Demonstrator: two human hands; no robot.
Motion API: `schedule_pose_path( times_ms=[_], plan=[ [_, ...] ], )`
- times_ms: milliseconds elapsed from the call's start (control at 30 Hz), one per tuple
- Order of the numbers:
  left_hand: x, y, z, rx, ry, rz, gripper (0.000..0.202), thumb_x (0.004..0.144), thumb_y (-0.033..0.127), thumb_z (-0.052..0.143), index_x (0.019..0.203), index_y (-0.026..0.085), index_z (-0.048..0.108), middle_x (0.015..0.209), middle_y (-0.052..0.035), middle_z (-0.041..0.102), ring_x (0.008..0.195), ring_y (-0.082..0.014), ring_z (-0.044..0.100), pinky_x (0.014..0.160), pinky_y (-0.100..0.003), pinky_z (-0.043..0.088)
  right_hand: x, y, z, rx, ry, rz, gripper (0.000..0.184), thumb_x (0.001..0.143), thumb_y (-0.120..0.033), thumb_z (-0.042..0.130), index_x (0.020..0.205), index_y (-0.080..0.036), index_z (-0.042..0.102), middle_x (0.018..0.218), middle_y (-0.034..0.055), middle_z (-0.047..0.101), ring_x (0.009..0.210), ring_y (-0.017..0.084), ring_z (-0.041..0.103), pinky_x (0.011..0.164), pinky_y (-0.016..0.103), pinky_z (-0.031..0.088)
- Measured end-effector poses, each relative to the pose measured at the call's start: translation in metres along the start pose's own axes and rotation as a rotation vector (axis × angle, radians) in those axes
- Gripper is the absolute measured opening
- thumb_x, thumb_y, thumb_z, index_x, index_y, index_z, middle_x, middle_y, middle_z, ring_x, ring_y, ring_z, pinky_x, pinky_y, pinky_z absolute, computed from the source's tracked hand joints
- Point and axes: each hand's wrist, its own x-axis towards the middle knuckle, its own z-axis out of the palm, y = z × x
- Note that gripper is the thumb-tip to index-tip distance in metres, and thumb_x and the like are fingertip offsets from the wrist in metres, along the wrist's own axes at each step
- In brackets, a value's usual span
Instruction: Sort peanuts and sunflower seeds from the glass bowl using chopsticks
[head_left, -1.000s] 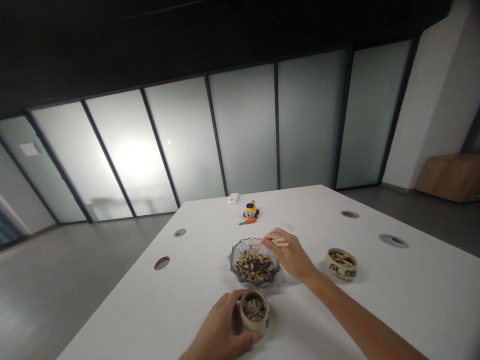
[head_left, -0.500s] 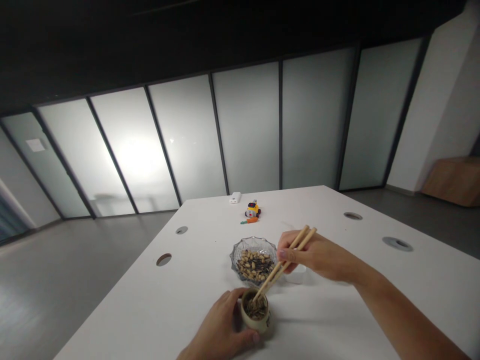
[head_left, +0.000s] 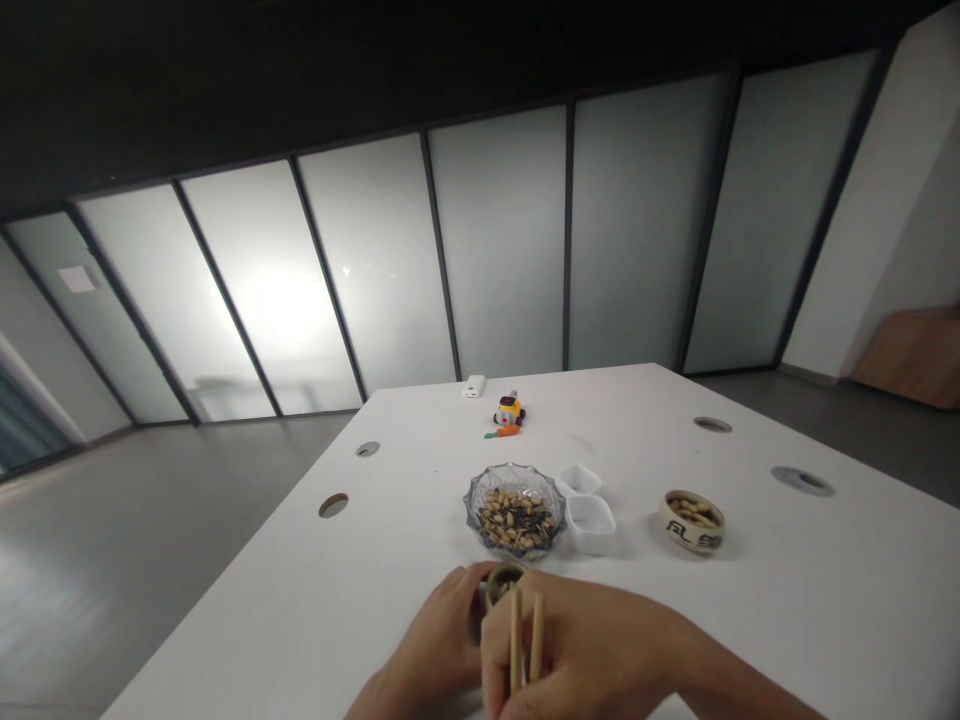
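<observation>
My left hand [head_left: 431,650] is wrapped round a small tan ceramic cup [head_left: 501,578] of seeds near the table's front edge. My right hand [head_left: 585,650] has come in front of the cup, fingers closed on a pair of wooden chopsticks [head_left: 525,640] that stand nearly upright and hide most of the cup. Just beyond stands a scalloped glass bowl [head_left: 516,515] filled with mixed nuts and seeds.
Two small white plastic tubs [head_left: 589,510] sit right of the glass bowl, and a second tan cup [head_left: 694,520] of nuts further right. A toy car [head_left: 508,412] and a white box [head_left: 473,386] lie at the far end of the white table [head_left: 787,600], which has round cable holes [head_left: 333,504].
My right hand has swung back from over the glass bowl to close in front of the cup, turning the chopsticks upright. The left hand stays on the cup. The view has tilted slightly.
</observation>
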Motion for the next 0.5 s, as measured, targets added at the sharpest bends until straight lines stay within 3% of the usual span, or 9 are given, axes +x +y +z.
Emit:
schedule_pose_path(
  times_ms=[100,300,500],
  plan=[
    [0.0012,-0.0044,0.0002,-0.022,0.083,0.029,0.05,0.08,0.038,0.074,0.13,0.031,0.07,0.129,-0.0009,0.077,0.116,-0.0317,0.069,0.107,-0.036,0.052,0.0056,0.0092,0.0072,-0.077,-0.014,0.003,0.009,0.078,-0.026,0.08,0.074,-0.018,0.078,0.064,-0.0063,0.063,0.059,0.009,0.054,0.058,0.019,0.043],
    [0.0013,-0.0089,0.0013,0.012,0.057,-0.003,0.06,0.076,0.048,0.079,0.133,0.029,0.069,0.134,-0.0038,0.075,0.119,-0.034,0.068,0.109,-0.038,0.052,0.0071,0.0085,0.0098,-0.07,-0.023,-0.035,0.003,0.078,-0.02,0.077,0.076,-0.018,0.076,0.067,-0.0065,0.062,0.06,0.008,0.055,0.06,0.018,0.044],
    [0.0006,-0.0071,0.0007,0.012,0.074,0.025,0.06,0.075,0.049,0.079,0.13,0.027,0.071,0.134,-0.006,0.076,0.119,-0.0362,0.068,0.105,-0.041,0.054,0.0064,0.0059,0.0105,-0.113,-0.046,-0.11,0.009,0.081,-0.017,0.073,0.072,-0.017,0.072,0.071,-0.0054,0.063,0.066,0.009,0.059,0.063,0.017,0.044]
  ],
)
